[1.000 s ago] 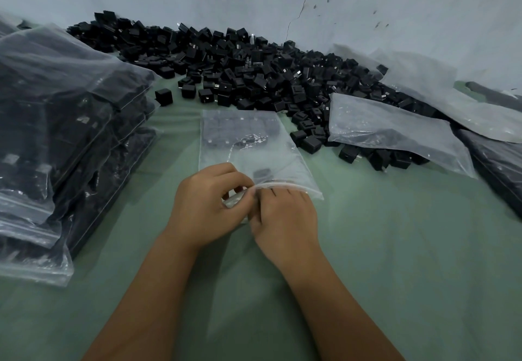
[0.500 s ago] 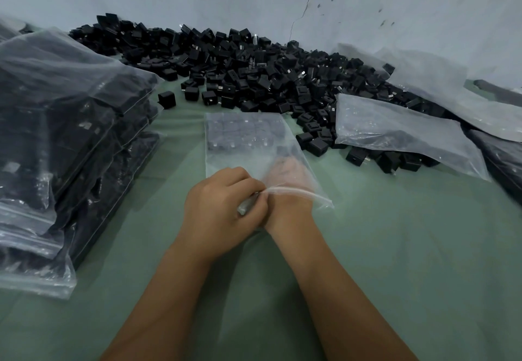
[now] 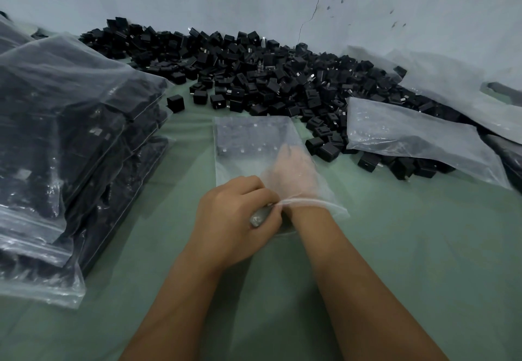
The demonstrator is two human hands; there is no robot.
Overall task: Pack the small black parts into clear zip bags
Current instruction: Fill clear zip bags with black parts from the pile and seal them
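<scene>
One zip bag [image 3: 248, 146], left hand [image 3: 237, 219] gripping mouth, right hand [image 3: 293, 168] inside, perhaps open

left hand [image 3: 237, 219] pinches mouth of zip bag [image 3: 254, 148] | right hand [image 3: 293, 168] inside bag, wrist-deep | black parts [image 3: 254, 78] heaped beyond hands | filled bags [image 3: 70, 148] left of left hand
</scene>
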